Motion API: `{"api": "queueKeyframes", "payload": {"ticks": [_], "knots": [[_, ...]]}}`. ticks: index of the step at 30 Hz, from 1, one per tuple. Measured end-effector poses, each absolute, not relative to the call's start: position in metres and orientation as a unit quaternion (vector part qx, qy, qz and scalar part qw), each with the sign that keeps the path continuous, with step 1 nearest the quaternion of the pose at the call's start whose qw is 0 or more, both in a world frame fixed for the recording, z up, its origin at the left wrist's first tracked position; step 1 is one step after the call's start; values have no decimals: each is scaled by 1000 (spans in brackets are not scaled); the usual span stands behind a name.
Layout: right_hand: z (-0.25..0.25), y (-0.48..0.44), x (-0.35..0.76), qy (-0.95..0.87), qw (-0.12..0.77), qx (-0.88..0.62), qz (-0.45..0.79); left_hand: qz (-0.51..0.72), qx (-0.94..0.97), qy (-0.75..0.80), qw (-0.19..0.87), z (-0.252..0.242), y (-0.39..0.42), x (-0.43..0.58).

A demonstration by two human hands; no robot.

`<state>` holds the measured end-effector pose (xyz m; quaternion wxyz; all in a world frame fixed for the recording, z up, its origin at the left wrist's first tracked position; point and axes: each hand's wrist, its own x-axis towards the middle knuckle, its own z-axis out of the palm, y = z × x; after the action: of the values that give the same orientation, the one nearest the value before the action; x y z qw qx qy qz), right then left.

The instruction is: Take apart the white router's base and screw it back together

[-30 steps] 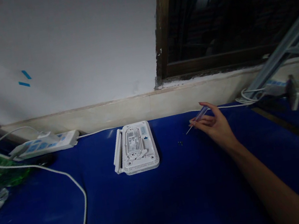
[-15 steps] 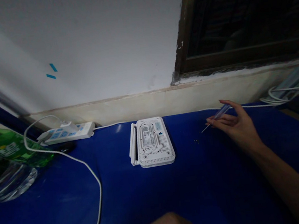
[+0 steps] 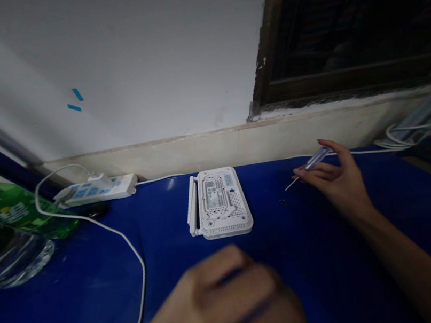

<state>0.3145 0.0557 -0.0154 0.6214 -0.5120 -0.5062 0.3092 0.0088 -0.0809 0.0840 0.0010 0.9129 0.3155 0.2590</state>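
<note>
In my right hand (image 3: 333,176), a small screwdriver (image 3: 315,159) with a clear purplish handle is held between thumb and fingers. Its thin shaft points down and left, towards several tiny screws (image 3: 283,202) on the blue table. A white router (image 3: 222,203) lies to the left of them with its labelled, vented underside up and its antennas (image 3: 192,206) folded along the left side. My left hand (image 3: 229,305), blurred, hovers nearest me in front of the router, apart from it. Its fingers are bent, and the fingertips are hidden.
A white power strip (image 3: 122,186) with a plugged-in charger stands by the wall. Its white cable (image 3: 142,264) loops across the left of the blue table (image 3: 168,282). Large bottles (image 3: 16,213) stand at the left edge. Coiled white cable (image 3: 394,140) lies at the back right.
My left hand has risen further into view, moving forward towards the router. The screwdriver in my right hand has shifted slightly left. The router stays in place.
</note>
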Motion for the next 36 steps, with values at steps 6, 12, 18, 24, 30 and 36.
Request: {"api": "queueKeyframes", "payload": {"ticks": [6, 12, 18, 24, 30, 36], "knots": [[-16, 55, 301, -498, 625, -505, 325, 90, 784, 612, -48, 54, -1, 30], [-20, 55, 299, -496, 628, -487, 350, 21, 735, 678, 10, 27, 30, 53], [-16, 53, 296, -481, 620, -480, 391, -24, 849, 500, 168, 41, 42, 21], [-14, 49, 288, -481, 608, -442, 451, 47, 916, 332, 218, 28, 40, 2], [-10, 43, 277, -490, 573, -421, 504, 159, 899, 342, 223, 3, 38, -2], [-6, 37, 266, -503, 549, -410, 526, 262, 870, 366, 200, -2, 27, -4]]}}
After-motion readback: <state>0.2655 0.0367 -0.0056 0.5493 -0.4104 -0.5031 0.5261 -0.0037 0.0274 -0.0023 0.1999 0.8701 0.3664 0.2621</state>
